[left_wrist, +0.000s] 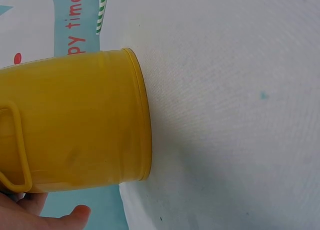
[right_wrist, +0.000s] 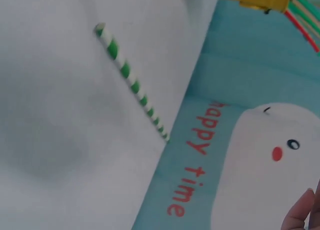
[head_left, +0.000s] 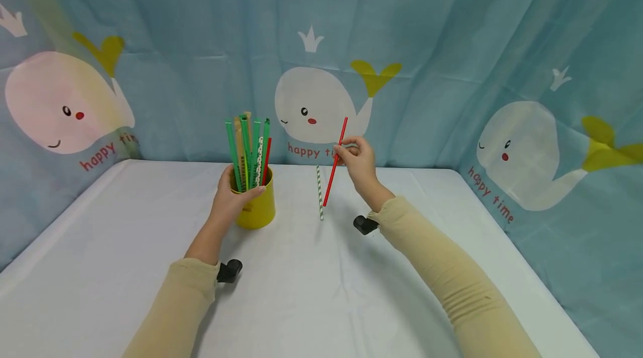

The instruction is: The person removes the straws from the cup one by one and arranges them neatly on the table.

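Observation:
My left hand point(head_left: 228, 195) grips a small yellow bucket point(head_left: 262, 210) at its left side, with the thumb lying across the near rim. Green, tan, red and dotted straws point(head_left: 245, 151) stand upright in the bucket. In the left wrist view the bucket's yellow side point(left_wrist: 80, 125) shows a wire loop, with fingertips point(left_wrist: 77, 217) below it. Right of the bucket, my right hand point(head_left: 361, 163) pinches a red straw point(head_left: 330, 182) near its middle, tilted over the table. Close beside its lower end, a green-and-white striped straw point(head_left: 320, 193) lies on the table.
White cloth covers the table point(head_left: 296, 291). A blue curtain point(head_left: 432, 39) with printed whales hangs along the back and both sides. Each wrist carries a small black camera, one at the left cuff point(head_left: 229, 271) and one at the right cuff point(head_left: 365, 225).

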A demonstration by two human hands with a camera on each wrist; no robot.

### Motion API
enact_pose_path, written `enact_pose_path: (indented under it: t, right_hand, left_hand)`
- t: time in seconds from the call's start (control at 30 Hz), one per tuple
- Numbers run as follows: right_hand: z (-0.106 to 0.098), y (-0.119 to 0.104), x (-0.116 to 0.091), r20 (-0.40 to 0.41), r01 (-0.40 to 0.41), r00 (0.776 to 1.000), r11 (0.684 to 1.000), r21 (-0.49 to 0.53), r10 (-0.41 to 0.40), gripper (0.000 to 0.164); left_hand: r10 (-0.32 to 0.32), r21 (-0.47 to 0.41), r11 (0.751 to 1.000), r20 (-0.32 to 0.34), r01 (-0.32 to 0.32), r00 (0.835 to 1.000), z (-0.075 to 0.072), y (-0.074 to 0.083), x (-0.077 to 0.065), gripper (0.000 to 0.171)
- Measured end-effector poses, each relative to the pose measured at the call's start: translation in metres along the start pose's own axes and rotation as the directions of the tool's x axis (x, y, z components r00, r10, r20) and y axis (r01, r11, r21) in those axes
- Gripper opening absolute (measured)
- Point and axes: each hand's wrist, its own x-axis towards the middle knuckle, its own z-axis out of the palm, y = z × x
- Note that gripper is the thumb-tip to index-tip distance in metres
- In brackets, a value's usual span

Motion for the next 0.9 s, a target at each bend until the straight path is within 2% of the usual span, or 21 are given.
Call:
enact_pose_path:
  t: [0.1, 0.17, 0.3, 0.47, 0.9]
  right_hand:
    - [-0.006, 0.008, 0.002, 0.012, 0.020, 1.000, 0.999, -0.043, -0.020, 0.013]
    - [-0.010, 0.012, 0.003, 0.025, 0.009, 1.000, 0.997, -0.083, -0.007, 0.017]
    - [-0.019, 0.020, 0.005, 0.073, -0.051, 0.995, 0.981, -0.188, 0.066, 0.030]
    - [-0.031, 0.031, 0.009, 0.158, -0.090, 0.977, 0.947, -0.310, 0.145, 0.042]
    - [-0.044, 0.061, 0.015, 0.289, -0.100, 0.928, 0.902, -0.420, 0.237, 0.049]
  left_hand:
    - [-0.006, -0.001, 1.000, -0.002, 0.006, 1.000, 0.000, -0.001, 0.001, 0.097]
    - [-0.006, -0.002, 1.000, -0.002, 0.006, 1.000, 0.001, -0.002, 0.001, 0.097]
    - [0.000, -0.010, 1.000, -0.001, 0.000, 1.000, 0.002, -0.003, 0.002, 0.095]
    - [-0.004, -0.011, 1.000, -0.004, 0.004, 1.000, 0.001, -0.003, 0.003, 0.094]
    - [-0.015, 0.003, 1.000, -0.007, 0.015, 1.000, 0.001, 0.000, 0.000, 0.096]
